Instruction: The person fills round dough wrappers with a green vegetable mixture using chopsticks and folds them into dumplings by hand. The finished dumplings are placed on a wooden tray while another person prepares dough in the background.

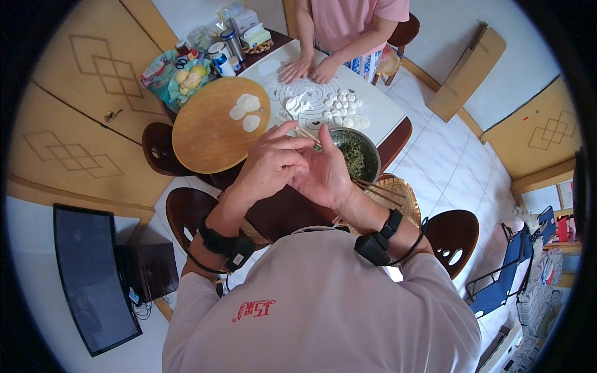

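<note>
Over the near edge of the table, my left hand (275, 161) meets my right hand (325, 173). Left thumb and fingers curl against the right palm, which faces up with its thumb raised apart. Most right fingers are hidden behind the left hand, so anything pinched there cannot be made out. Just beyond my right hand stands a metal bowl (376, 156) of chopped green filling (353, 156). Pale chopsticks (305, 134) show past my fingertips. Three flat round dough wrappers (251, 123) lie on a round wooden board (210, 126) to the left.
Across the table a person in pink presses both hands (308, 70) on a floured mat (317, 95). Several dough pieces (343, 102) lie at its right. Fruit (190, 79), a tumbler (232, 44) and a tissue box (255, 36) crowd the back left. Chairs (452, 238) flank me.
</note>
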Motion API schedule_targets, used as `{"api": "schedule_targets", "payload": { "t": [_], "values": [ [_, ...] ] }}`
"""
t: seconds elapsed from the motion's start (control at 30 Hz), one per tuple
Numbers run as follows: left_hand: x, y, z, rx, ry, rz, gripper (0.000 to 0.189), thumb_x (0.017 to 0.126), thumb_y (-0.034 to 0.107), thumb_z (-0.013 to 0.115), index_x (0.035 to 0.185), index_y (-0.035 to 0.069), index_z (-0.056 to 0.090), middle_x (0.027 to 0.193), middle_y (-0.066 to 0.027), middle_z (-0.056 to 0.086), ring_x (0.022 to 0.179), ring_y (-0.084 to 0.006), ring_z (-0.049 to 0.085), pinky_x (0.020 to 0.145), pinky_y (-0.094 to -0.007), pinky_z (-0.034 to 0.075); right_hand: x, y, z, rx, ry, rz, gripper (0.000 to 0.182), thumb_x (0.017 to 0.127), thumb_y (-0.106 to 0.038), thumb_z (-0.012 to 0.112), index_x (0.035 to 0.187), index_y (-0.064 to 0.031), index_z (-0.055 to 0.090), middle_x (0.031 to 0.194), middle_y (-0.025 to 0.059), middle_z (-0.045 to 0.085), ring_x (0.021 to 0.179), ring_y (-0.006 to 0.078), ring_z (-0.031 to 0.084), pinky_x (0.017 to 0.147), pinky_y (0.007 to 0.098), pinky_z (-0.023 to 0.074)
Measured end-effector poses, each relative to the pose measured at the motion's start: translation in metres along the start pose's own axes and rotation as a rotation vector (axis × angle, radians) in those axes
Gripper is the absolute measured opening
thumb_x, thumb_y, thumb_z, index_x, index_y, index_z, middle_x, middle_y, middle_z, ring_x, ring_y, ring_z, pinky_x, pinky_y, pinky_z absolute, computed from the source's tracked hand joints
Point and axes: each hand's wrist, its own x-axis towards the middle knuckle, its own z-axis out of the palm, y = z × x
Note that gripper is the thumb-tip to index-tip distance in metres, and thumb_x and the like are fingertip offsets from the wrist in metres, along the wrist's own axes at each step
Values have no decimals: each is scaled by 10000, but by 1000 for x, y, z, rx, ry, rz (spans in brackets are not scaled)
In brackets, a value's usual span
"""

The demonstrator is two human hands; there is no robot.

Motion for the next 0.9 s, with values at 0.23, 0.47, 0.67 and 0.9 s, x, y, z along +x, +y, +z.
{"api": "schedule_targets", "payload": {
  "t": [0.23,0.47,0.67,0.9],
  "values": [
    [-16,0,0,-859,261,-463,322,750,-31,712,1068,5,681,1289,-116,587,1198,-229,544,973,-356,464,-2,-3,7,35,-32,-6,706,926,-629,418,1296,-30,455,1228,140,557,1164,271,545,1032,405,411],
    [-60,-16,30,-824,590,-452,169,858,-29,648,1024,-53,670,1197,-140,616,1162,-217,558,990,-352,436,1,2,6,58,-93,-25,489,854,-213,556,1294,-22,457,1273,180,536,1190,299,528,1080,436,373],
    [-65,-16,34,-486,657,-395,97,827,-15,676,923,-22,690,1142,-159,650,996,-178,633,880,-317,489,7,12,1,56,-117,-25,532,770,-78,543,1294,-19,469,1301,173,500,1228,296,495,1100,424,354],
    [-70,-14,40,-762,679,-606,143,915,105,631,983,-20,641,1108,-102,652,993,-124,597,858,-283,479,12,14,-10,-142,0,53,539,817,90,534,1330,-41,436,1281,140,508,1201,261,530,1063,388,419]
  ]
}}
